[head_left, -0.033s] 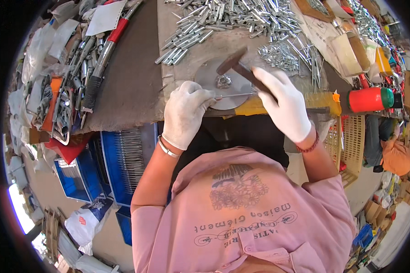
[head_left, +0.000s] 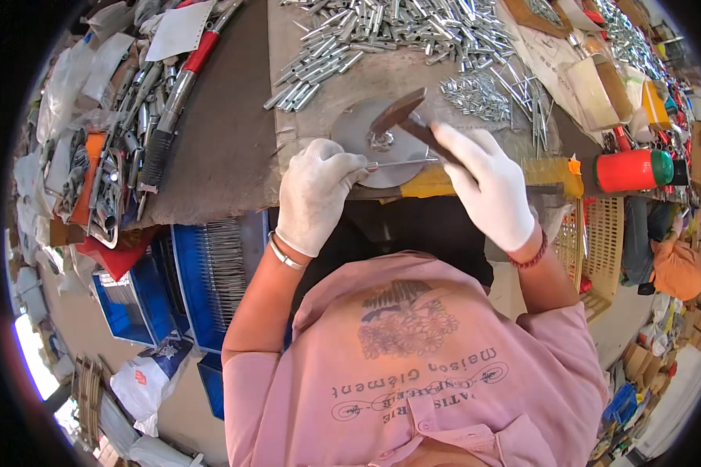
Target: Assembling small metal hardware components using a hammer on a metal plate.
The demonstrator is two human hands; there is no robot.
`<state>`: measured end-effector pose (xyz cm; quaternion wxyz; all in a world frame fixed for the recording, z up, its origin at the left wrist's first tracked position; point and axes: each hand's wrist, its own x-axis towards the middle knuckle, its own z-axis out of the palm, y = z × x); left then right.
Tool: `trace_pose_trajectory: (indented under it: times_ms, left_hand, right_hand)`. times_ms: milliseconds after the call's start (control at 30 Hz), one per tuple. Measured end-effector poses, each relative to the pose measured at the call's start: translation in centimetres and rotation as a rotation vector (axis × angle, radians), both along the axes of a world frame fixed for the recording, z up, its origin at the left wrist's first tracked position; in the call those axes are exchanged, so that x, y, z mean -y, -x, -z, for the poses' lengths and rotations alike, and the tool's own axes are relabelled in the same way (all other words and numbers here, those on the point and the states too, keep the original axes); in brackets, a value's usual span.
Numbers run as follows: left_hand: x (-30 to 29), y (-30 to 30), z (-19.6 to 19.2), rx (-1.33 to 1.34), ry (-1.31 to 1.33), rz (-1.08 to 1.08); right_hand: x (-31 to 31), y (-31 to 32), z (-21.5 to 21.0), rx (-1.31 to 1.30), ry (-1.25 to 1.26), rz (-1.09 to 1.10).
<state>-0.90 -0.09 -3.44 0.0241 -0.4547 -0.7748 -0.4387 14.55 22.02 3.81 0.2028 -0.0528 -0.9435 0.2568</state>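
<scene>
My left hand [head_left: 317, 191], in a white glove, is closed at the fingertips on a thin metal rod [head_left: 403, 163]. The rod points right, low over a round grey metal disc [head_left: 349, 128] on the bench. In my gloved right hand [head_left: 487, 179] is a hammer [head_left: 398, 111], gripped by its handle. Its brown head hovers above the disc, just beyond the rod. Small shiny pieces [head_left: 380, 141] lie at the middle of the disc. Whether the rod's right end touches my right fingers I cannot tell.
Beyond the disc lie a heap of metal tubes [head_left: 397, 31], small pins [head_left: 475, 96] and slim rods [head_left: 536, 109]. A red and green canister [head_left: 635, 170] stands at the right. Tools with a red-banded bar [head_left: 181, 93] crowd the left. Below are blue bins [head_left: 187, 288].
The hammer head has come slightly nearer to me and tilted a little. My right hand has shifted slightly right and toward me. My left hand and the rod have barely moved.
</scene>
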Motion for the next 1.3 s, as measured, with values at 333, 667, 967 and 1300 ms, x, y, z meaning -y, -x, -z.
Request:
trace_pose_trajectory:
  times_ms: [333,667,967,1300]
  left_hand:
    - [-0.2,0.1,-0.9,-0.078,-0.002,-0.005]
    - [0.6,0.0,-0.8,0.028,-0.037,0.034]
    - [1.1,-4.7,-1.6,0.171,-0.092,-0.277]
    - [1.4,-6.1,-3.0,1.139,-0.081,-0.290]
  right_hand:
    - [1.2,-1.5,1.1,0.162,0.044,-0.104]
    - [1.7,1.2,1.7,0.114,-0.230,-0.060]
    - [4.3,-0.3,2.0,0.569,0.721,-0.070]
    - [6.5,-0.3,1.7,0.743,1.125,-0.035]
